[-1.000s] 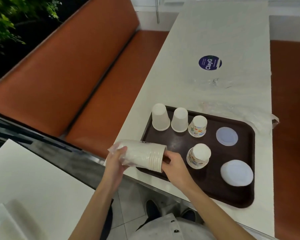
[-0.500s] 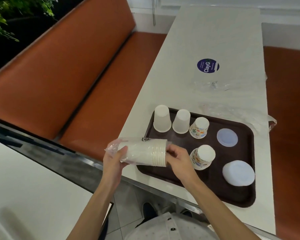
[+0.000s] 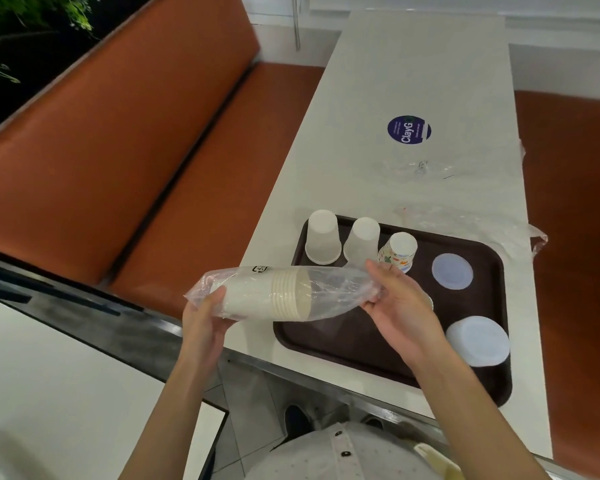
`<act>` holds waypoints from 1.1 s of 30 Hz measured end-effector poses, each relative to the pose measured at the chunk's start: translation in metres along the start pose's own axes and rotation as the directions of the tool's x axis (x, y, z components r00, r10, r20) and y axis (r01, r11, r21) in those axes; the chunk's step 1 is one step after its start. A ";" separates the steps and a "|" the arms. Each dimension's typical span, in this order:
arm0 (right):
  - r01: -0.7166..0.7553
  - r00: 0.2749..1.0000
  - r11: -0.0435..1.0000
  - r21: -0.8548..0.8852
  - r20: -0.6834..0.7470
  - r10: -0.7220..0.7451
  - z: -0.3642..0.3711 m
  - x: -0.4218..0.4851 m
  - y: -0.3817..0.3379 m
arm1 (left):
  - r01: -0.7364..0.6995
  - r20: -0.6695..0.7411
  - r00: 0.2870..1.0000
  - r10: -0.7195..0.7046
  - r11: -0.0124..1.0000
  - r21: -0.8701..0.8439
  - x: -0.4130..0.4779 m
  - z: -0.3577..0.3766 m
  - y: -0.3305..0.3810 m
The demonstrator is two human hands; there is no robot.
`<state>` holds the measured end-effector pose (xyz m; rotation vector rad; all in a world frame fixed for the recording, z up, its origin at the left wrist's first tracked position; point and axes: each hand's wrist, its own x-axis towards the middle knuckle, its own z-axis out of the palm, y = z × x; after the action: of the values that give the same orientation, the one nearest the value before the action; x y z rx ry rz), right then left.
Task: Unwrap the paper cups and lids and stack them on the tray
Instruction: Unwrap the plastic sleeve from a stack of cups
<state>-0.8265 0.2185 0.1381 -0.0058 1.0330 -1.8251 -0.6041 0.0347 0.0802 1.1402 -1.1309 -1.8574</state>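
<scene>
I hold a stack of white paper cups (image 3: 260, 296) lying sideways inside a clear plastic sleeve (image 3: 336, 292), above the front left corner of the dark brown tray (image 3: 336, 344). My left hand (image 3: 205, 320) grips the closed base end of the stack. My right hand (image 3: 399, 310) pinches the loose open end of the sleeve, stretched out to the right. On the tray stand two white cup stacks (image 3: 323, 237) (image 3: 362, 242) and a patterned cup stack (image 3: 399, 251), all upside down, plus two lid stacks (image 3: 452, 271) (image 3: 478, 339). My right hand hides another cup.
Empty clear wrappers (image 3: 465, 220) lie crumpled on the white table (image 3: 413, 64) behind the tray, near a round blue sticker (image 3: 408, 129). An orange bench (image 3: 118, 150) runs along the left. Another white table (image 3: 49, 393) is at lower left.
My right hand pulled the sleeve's open end away to the right, off the cup rims. The wrapped stack rose a little and my left hand kept its grip.
</scene>
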 end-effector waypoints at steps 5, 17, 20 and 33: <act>-0.029 0.985 0.905 -0.424 0.140 0.098 -0.003 -0.010 -0.009 | -0.039 -0.026 0.999 0.039 0.999 -0.010 0.001 -0.012 0.011; 0.270 0.932 0.512 -0.816 0.089 -0.350 0.007 -0.015 0.002 | -0.161 -0.005 0.987 0.161 0.987 0.014 -0.001 -0.028 0.042; 0.358 0.895 0.461 -0.812 0.157 -0.417 0.008 -0.017 -0.004 | -0.128 -0.031 0.991 0.129 0.992 0.010 0.002 -0.032 0.044; 0.288 0.942 0.603 -0.744 0.107 -0.317 -0.001 -0.037 -0.006 | -0.099 0.156 0.983 0.093 0.994 0.036 0.004 -0.032 0.036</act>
<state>-0.8135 0.2481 0.1569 -0.7030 1.8525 -1.5413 -0.5727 0.0069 0.1043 0.9604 -1.2955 -1.8803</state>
